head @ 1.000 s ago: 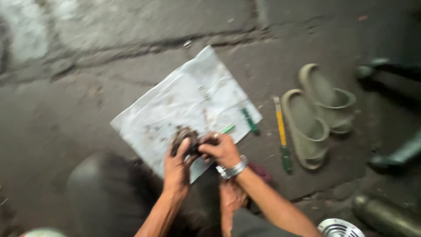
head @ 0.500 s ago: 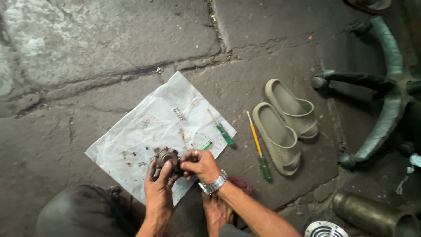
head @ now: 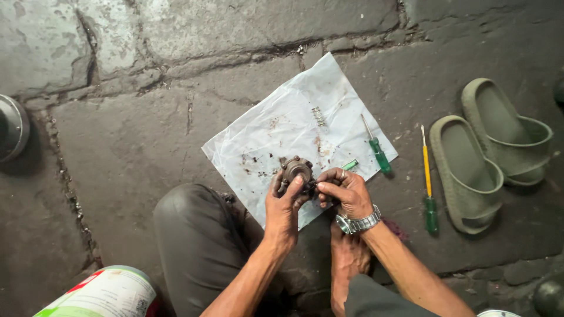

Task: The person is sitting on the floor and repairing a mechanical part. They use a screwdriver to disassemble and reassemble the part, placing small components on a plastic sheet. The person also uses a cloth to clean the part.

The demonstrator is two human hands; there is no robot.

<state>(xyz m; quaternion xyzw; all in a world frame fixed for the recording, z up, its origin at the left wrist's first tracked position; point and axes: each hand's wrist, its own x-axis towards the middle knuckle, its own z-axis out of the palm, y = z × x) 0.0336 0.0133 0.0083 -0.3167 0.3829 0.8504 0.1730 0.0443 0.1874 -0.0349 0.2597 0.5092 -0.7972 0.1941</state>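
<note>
Metal part (head: 295, 169) between both hands' fingers (head: 281, 189)

Bottom left corner: one can (head: 103, 293), lying tilted and cut off by the frame edge. Round body, label mostly white, with a red band near its upper edge and a light green patch at the lower left. A small square black-and-white code patch sits on the label's right side. Just beside the person's dark-trousered knee (head: 197, 235). No signs or screens show.
</note>
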